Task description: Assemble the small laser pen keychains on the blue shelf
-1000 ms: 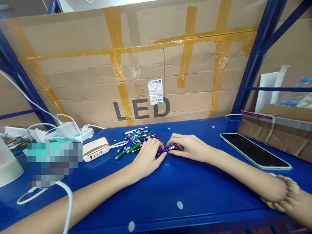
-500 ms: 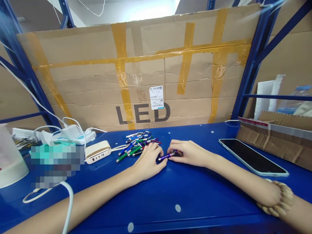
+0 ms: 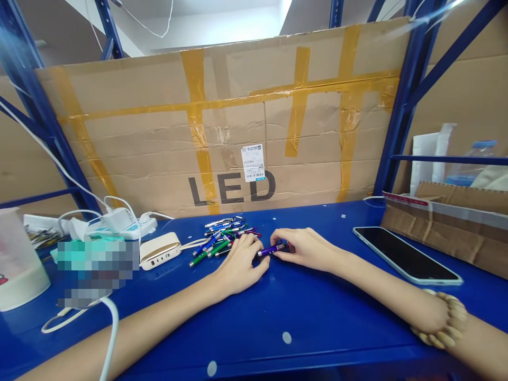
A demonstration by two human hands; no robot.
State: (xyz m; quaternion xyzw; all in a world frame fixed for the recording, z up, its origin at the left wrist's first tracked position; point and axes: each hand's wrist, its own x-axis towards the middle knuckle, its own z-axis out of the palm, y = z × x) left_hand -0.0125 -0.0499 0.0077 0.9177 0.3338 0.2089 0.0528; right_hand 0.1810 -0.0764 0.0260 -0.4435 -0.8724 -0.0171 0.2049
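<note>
My right hand (image 3: 301, 248) pinches the right end of a purple metal pen light (image 3: 272, 250) between its fingertips. The pen's left end lies against the fingers of my left hand (image 3: 242, 266), so I cannot tell whether that hand grips it. Just left of the pen, beside my left hand, lies a loose pile of slim pen lights (image 3: 218, 238) in green, blue and silver, some with small clips. A wooden bead bracelet (image 3: 440, 325) circles my right wrist.
A white power bank (image 3: 161, 251) lies left of the pile, near a power strip (image 3: 123, 228) with a plugged-in charger. A black-screened tablet (image 3: 407, 255) and a cardboard mailer (image 3: 444, 233) lie right. A taped cardboard panel (image 3: 230, 121) stands behind the blue shelf (image 3: 317, 312).
The view has tilted upward, so the scene sits lower in the frame. The purple pen now lies closer to level, still between my hands.
</note>
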